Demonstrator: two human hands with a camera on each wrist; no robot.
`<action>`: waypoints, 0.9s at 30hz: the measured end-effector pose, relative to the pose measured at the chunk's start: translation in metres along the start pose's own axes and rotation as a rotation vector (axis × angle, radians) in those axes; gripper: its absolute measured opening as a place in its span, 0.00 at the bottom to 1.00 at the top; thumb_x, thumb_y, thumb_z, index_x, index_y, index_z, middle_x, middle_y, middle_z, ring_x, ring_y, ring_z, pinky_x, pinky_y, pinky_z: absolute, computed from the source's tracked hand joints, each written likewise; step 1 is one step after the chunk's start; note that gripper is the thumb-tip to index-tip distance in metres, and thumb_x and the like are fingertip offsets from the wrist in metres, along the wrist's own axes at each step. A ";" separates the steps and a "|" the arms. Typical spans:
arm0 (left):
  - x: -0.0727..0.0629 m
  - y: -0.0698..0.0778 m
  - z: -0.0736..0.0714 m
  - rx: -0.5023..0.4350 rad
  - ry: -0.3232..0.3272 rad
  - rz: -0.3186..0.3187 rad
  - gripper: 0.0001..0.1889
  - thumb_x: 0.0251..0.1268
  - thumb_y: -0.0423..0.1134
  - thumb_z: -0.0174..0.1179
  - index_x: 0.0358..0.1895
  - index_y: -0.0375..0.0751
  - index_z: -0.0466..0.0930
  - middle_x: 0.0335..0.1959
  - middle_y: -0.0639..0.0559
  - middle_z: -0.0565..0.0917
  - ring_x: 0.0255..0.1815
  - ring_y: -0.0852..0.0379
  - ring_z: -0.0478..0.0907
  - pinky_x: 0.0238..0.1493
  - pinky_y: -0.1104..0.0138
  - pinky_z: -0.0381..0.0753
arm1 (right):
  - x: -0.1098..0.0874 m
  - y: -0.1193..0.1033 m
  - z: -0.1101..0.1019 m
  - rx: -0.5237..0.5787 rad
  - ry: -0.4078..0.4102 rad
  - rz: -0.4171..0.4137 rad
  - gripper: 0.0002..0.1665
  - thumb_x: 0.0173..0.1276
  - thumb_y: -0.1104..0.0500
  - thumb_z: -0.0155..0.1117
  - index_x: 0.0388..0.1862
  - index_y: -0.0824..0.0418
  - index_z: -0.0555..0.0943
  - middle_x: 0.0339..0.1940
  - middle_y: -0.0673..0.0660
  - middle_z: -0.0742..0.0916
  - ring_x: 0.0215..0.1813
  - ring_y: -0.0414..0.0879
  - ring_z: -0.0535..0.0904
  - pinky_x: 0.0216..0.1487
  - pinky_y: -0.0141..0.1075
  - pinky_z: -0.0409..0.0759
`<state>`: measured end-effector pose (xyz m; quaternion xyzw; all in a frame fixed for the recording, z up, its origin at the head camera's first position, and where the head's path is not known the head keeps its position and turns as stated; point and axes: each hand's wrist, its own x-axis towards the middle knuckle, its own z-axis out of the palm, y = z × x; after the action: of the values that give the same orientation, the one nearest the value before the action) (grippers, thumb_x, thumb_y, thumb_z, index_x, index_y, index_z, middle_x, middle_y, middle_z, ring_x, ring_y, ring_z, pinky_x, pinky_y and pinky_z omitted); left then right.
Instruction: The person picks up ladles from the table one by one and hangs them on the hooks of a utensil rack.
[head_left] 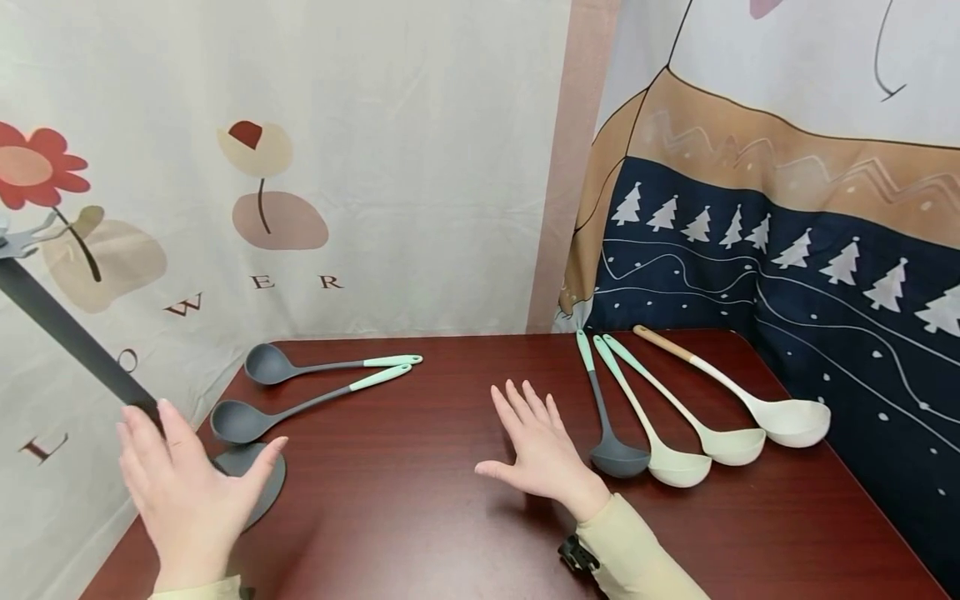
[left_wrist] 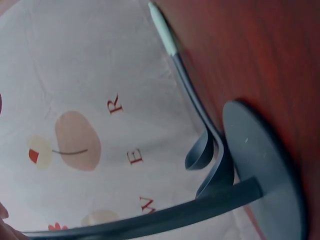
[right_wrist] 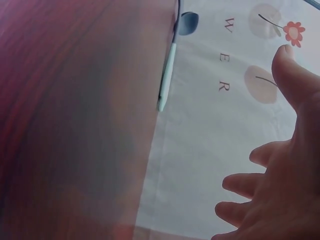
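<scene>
My left hand point(head_left: 183, 492), fingers straight and thumb spread, is right beside the dark grey pole point(head_left: 75, 333) of a stand with a round base point(head_left: 268, 487). The hand hides the pole's lower end in the head view; the left wrist view shows it joining the base. My right hand point(head_left: 540, 458) hovers over the middle of the table, fingers spread, holding nothing. To its right lies a grey ladle point(head_left: 618, 458) with a mint handle. Beyond that come two cream ladles, one nearer point(head_left: 678, 468) and one farther point(head_left: 738, 447), then a white ladle point(head_left: 791, 423) with a wooden handle end.
Behind the stand base, two grey ladles with mint handles, a rear one point(head_left: 270, 365) and a front one point(head_left: 240, 422), lie on the dark red table point(head_left: 405, 500). A pale printed curtain point(head_left: 435, 167) hangs along the back, a navy patterned one point(head_left: 847, 350) on the right.
</scene>
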<state>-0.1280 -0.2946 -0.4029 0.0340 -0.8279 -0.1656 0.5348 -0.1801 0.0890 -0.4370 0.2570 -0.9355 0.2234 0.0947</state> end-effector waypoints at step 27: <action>0.072 -0.023 -0.015 -0.195 -0.094 -0.502 0.51 0.52 0.44 0.72 0.78 0.52 0.50 0.72 0.42 0.65 0.74 0.52 0.59 0.72 0.66 0.53 | 0.021 -0.021 0.022 0.318 0.033 0.064 0.61 0.60 0.36 0.69 0.81 0.59 0.50 0.79 0.59 0.61 0.80 0.55 0.50 0.74 0.58 0.49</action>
<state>-0.1479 -0.3366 -0.3419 0.1788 -0.7978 -0.3732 0.4385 -0.1889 0.0535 -0.4423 0.2350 -0.8943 0.3759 0.0612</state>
